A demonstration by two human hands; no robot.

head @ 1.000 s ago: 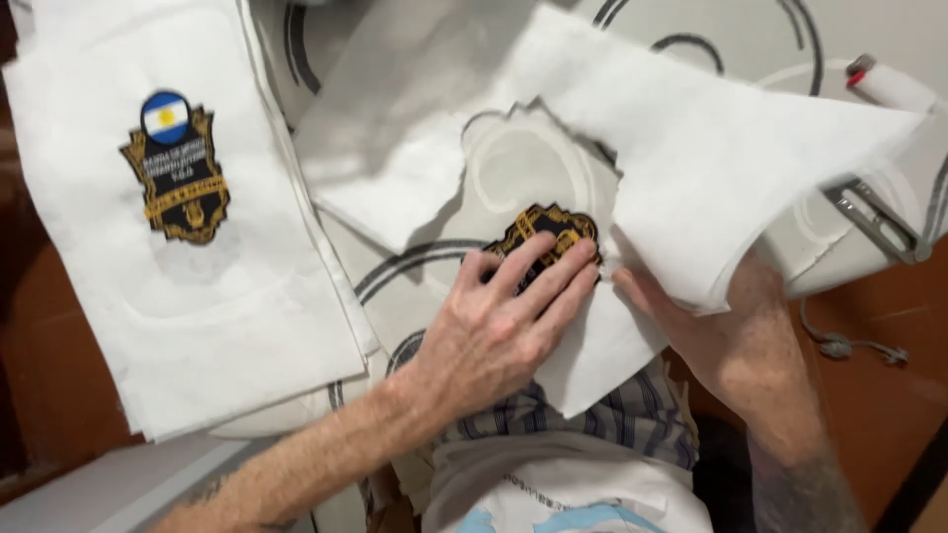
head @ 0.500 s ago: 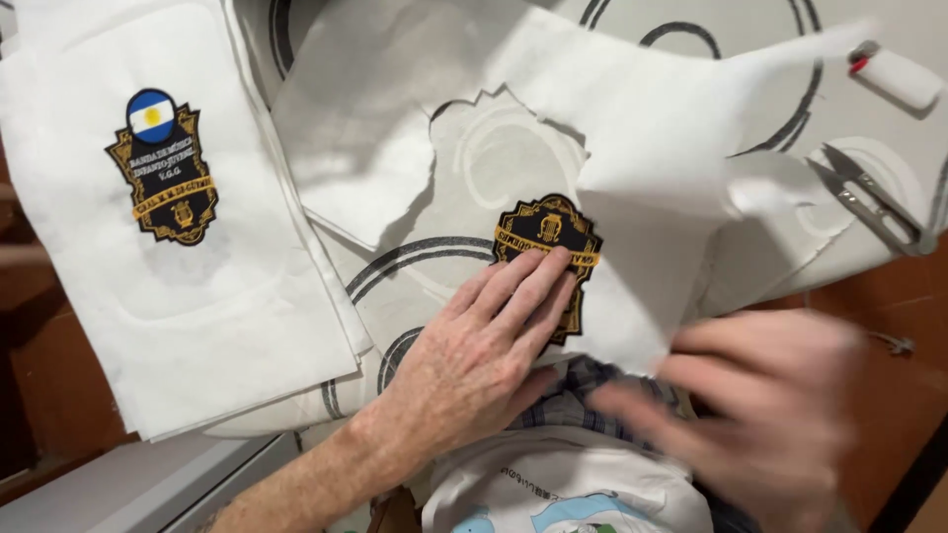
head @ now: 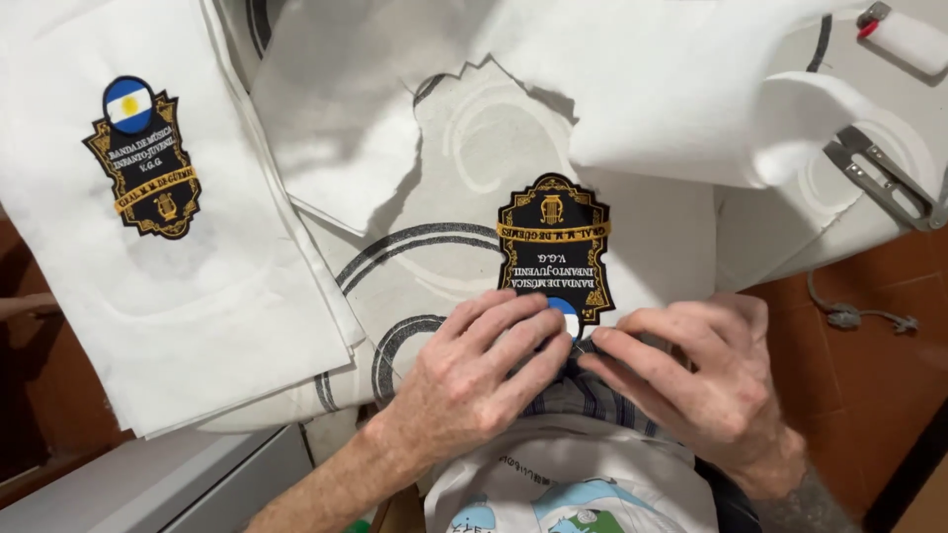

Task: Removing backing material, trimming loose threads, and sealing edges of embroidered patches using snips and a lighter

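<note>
A black and gold embroidered badge [head: 553,247] with a small blue and white disc lies upside down on white fabric [head: 652,247] in the middle. My left hand [head: 474,380] rests flat just below it, fingertips touching its lower edge. My right hand [head: 696,380] lies beside it on the right, fingers pointing left and meeting the left fingertips at the badge's bottom edge. Both hands press on the cloth edge; neither lifts anything. A loose white backing sheet [head: 681,94] is folded back above the badge.
A second white cloth [head: 168,296] with the same kind of badge [head: 146,158] lies at the left. Metal snips [head: 879,178] and a white lighter [head: 904,38] sit at the upper right. A cord [head: 849,314] lies on the red-brown floor at the right.
The white backing sheet has been flipped up and away, baring the whole badge. My right hand came back from the blur at lower right and now rests by the badge's bottom edge.
</note>
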